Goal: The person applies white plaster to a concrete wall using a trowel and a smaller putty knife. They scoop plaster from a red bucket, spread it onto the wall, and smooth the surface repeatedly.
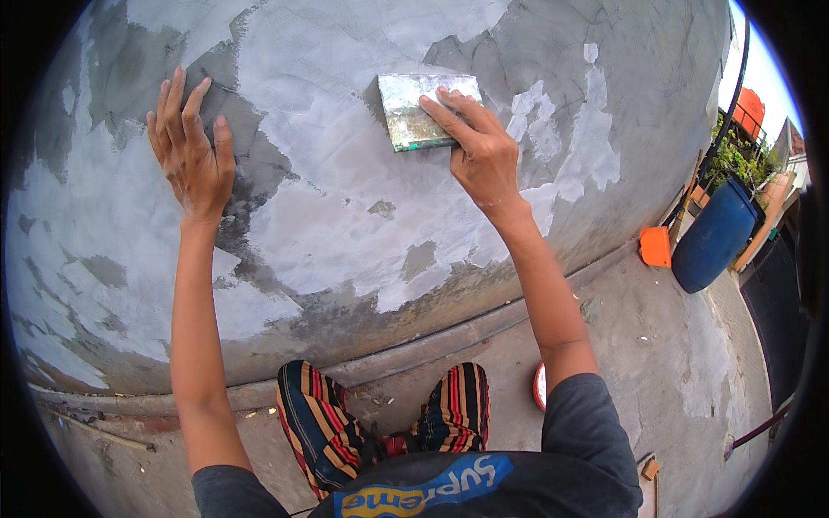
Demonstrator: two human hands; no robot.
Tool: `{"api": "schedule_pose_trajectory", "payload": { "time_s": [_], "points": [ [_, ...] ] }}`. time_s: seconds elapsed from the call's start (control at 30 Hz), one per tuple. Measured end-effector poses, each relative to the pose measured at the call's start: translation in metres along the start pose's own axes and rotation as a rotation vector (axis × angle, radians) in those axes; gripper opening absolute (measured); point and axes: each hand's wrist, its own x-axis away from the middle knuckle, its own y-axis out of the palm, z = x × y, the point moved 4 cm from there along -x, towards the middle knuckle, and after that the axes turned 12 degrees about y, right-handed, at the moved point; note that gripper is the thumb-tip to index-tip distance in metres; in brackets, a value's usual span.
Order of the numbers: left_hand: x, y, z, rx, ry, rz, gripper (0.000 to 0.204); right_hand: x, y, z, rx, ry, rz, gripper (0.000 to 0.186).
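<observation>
Here's the scraper (413,108), a flat rectangular metal plate, up against the wall (639,129), bright along its top and smeared darker below, with a touch of green on the bottom edge. The right hand (485,160) has it: fingers closed on the scraper's lower right corner, two of them stretched out across the metal, the thumb hidden from this angle. Whether the whole plate sits flush on the wall, I can't tell.

Over to the left of the scraper, well apart from it, the left hand (192,160) is up at the wall, bare, fingers open and spread, pointing upward; how firmly the palm presses doesn't show.

And the surface around the scraper is a patchwork! Pale coating (302,220) spreads left of it and below it, while darker grey plaster shows above and to its right, broken by smaller pale islands.

Straight down from the scraper, two knees in striped trousers (315,423) are bent near the foot of the wall, over a concrete floor (630,345). Below and right of the scraper, a red-rimmed container (541,387) peeks out, partly covered by the right arm. Far off to the scraper's right: a blue barrel (715,235), an orange container (655,247) just beside it.
</observation>
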Motion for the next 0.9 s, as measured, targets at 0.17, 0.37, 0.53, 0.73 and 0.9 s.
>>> {"api": "schedule_pose_trajectory", "payload": {
  "time_s": [0.17,0.37,0.53,0.73,0.9],
  "points": [
    [0.002,0.001,0.001,-0.004,-0.001,0.004,0.038,0.057,-0.002,0.0,-0.026,0.032,-0.199,0.066],
    [0.001,0.0,-0.005,-0.024,-0.005,-0.005,0.038,-0.017,-0.024,0.006,-0.068,0.067,0.164,0.062],
    [-0.001,0.001,0.001,-0.002,-0.001,0.018,0.038,-0.008,0.021,-0.003,0.017,0.101,0.256,0.063],
    [0.002,0.0,0.0,-0.004,-0.003,0.01,0.039,0.066,0.024,-0.026,-0.124,0.189,-0.076,0.073],
    [-0.001,-0.002,-0.003,-0.004,-0.005,0.016,0.039,-0.017,-0.04,-0.009,-0.154,0.134,0.125,0.058]
  ]
}}
